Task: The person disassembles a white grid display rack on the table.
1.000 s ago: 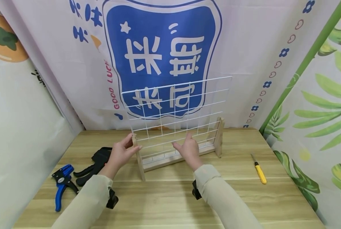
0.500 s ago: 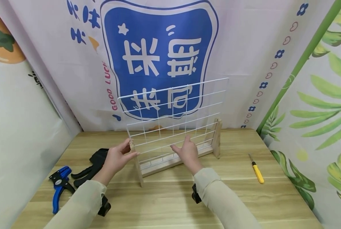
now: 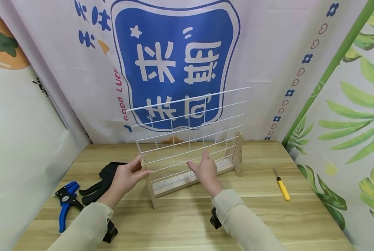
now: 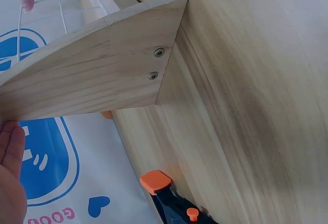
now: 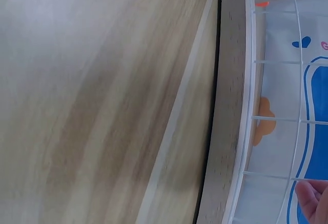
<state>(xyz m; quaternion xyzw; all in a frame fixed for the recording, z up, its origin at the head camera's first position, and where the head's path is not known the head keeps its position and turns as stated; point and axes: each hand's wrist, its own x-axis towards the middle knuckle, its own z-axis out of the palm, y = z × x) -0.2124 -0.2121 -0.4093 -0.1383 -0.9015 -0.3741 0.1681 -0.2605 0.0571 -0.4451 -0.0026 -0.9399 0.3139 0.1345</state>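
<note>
A rack stands on the table: a white wire grid [image 3: 180,132] set in a light wooden base bar [image 3: 177,185] between two wooden side panels. My left hand [image 3: 125,178] holds the left side panel [image 3: 149,184] by its upper part, thumb in front and fingers behind. In the left wrist view, two metal screws [image 4: 156,64] show near that panel's lower end. My right hand [image 3: 206,169] pinches the grid's lower wires near the middle; its fingertips [image 5: 307,196] meet a wire in the right wrist view. The right side panel [image 3: 238,153] is untouched.
Left of the rack lie a black pistol-shaped tool [image 3: 103,181] with orange parts and a blue-and-black wire stripper [image 3: 67,200]. A yellow-handled screwdriver [image 3: 283,190] lies at the right. Printed cloth [image 3: 262,42] hangs behind the table [image 3: 180,226].
The rack's left end has come nearer to me and slightly left, with my left hand still on it. The grid's top left corner sits lower. My right hand keeps its place on the wires.
</note>
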